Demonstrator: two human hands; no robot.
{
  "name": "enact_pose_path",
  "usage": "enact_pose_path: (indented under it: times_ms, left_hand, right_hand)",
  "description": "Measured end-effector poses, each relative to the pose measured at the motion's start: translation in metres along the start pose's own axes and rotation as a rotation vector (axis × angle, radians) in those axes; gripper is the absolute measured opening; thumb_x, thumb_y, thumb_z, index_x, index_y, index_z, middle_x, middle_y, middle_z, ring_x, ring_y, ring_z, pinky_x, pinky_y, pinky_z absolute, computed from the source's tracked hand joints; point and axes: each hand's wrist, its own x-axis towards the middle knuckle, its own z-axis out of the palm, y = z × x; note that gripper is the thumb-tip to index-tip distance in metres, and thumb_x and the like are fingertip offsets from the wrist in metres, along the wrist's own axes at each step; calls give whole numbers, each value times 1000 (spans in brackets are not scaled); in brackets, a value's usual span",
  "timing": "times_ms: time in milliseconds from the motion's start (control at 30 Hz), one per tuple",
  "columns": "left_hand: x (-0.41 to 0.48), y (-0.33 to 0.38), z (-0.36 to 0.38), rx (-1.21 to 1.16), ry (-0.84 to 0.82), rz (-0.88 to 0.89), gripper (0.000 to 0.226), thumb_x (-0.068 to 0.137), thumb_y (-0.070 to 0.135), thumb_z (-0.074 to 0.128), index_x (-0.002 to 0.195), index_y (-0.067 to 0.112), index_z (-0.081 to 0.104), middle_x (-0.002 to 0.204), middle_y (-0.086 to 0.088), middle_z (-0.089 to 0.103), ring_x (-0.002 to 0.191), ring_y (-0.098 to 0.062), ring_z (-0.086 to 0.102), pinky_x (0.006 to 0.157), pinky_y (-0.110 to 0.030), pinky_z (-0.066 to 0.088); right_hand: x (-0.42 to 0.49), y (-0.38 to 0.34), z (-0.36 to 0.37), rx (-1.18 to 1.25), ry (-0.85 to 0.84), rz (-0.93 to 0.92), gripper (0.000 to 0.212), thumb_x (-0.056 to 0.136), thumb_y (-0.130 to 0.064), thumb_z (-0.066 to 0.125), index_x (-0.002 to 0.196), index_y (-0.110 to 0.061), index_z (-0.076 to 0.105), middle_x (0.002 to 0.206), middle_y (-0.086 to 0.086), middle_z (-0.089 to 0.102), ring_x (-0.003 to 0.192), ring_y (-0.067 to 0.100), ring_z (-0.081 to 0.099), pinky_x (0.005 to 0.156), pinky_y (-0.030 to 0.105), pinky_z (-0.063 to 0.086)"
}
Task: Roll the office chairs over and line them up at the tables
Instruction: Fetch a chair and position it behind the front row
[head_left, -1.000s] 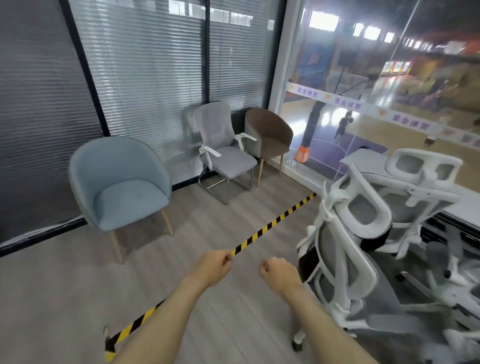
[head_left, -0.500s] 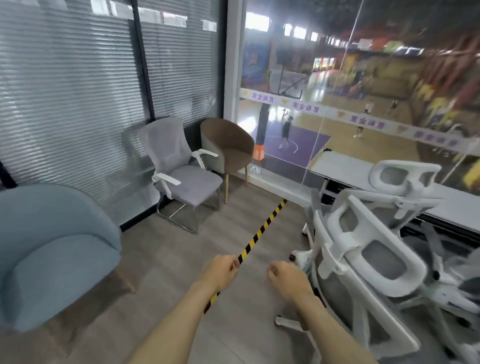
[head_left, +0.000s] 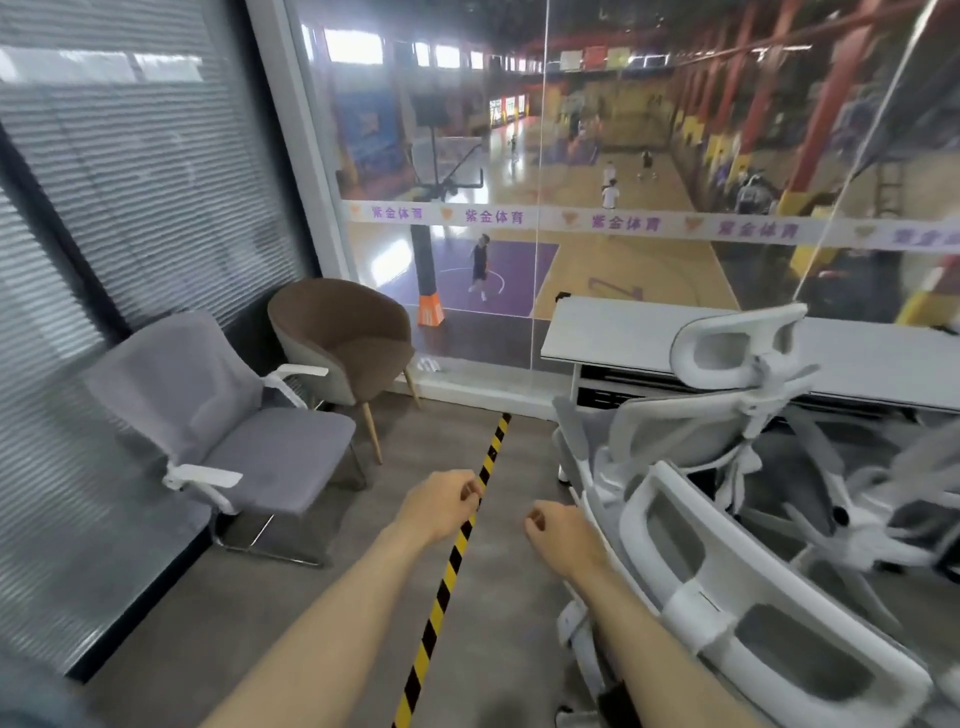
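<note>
Beside the nearest office chair (head_left: 696, 608), the left hand (head_left: 441, 503) and right hand (head_left: 563, 536) curl, seemingly empty.

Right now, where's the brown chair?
Head view, left of centre: the brown chair stands in the corner against the glass wall, right beside the grey armchair.

View swung right toward the table (head_left: 623, 332), white office chairs (head_left: 727, 597) nearer, right hand (head_left: 563, 535) now beside them.
</note>
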Motion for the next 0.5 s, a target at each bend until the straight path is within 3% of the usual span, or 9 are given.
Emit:
enact_pose_path:
  times_ms: [267, 433, 500]
  left_hand:
    - [143, 3, 2, 0, -75, 124, 18, 102, 32, 50, 105, 30, 67, 105, 13, 70, 94, -13, 66, 80, -36, 57]
    - [238, 3, 1, 46, -143, 252, 17, 102, 31, 49, 108, 29, 66, 109, 11, 70, 100, -16, 66, 84, -38, 56]
    - [276, 11, -2, 26, -178, 308, 18, 101, 30, 50, 109, 29, 66, 109, 9, 70, 100, -16, 66, 87, -41, 57]
  right_hand:
    - [97, 20, -22, 116, 72, 105, 19, 99, -29, 54, 98, -20, 71, 92, -6, 72, 91, 16, 65, 80, 34, 51]
    - [168, 36, -34, 250, 224, 287, 20, 97, -27, 59, 78, -29, 66, 81, -7, 67, 83, 16, 63, 74, 32, 44]
    - [190, 46, -46, 373, 353, 403, 22, 98, -20, 59, 79, -20, 70, 84, 2, 72, 85, 22, 65, 79, 36, 49]
